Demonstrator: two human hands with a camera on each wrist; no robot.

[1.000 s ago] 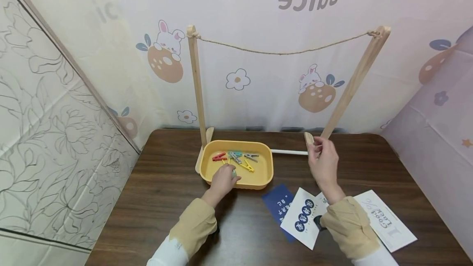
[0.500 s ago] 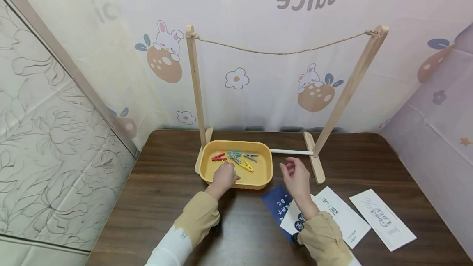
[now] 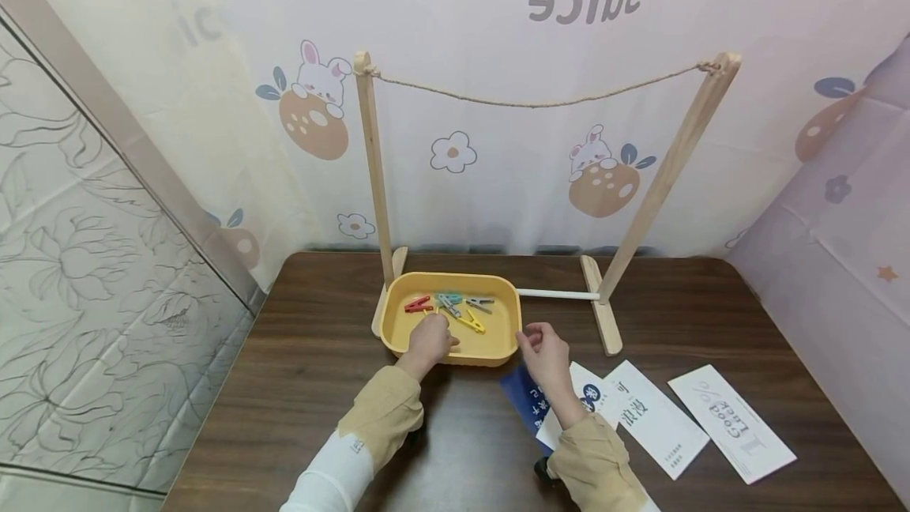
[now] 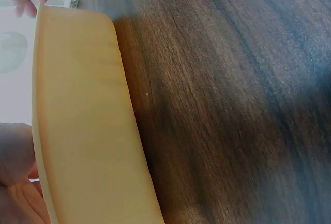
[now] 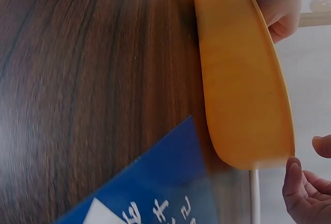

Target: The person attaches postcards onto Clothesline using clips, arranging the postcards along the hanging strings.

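A yellow plastic basin [image 3: 490,359] stands on the table with several clothespins inside, including a red one [image 3: 419,305], a yellow one [image 3: 472,323] and a grey one [image 3: 479,304]. My left hand [image 3: 429,340] reaches over the front rim into it, among the clothespins; its fingertips are largely hidden, and whether they pinch anything cannot be made out. My right hand [image 3: 546,354] is at the basin's right end, thumb and fingers loosely bent and apart. In the right wrist view one fingertip [image 5: 293,164] meets or nearly meets the basin's corner.
Behind the basin a wooden stand [image 3: 666,184] carries a sagging twine line [image 3: 533,106]; a white rod [image 3: 558,294] joins its feet. Right of my right hand lie a blue card [image 3: 524,397], partly covered, and white lettered cards [image 3: 657,417]. A printed curtain [image 3: 462,204] hangs behind.
My right hand has left the stand's right foot and moved left and toward me to the basin's right end. My left hand has stayed in the basin almost unmoved.
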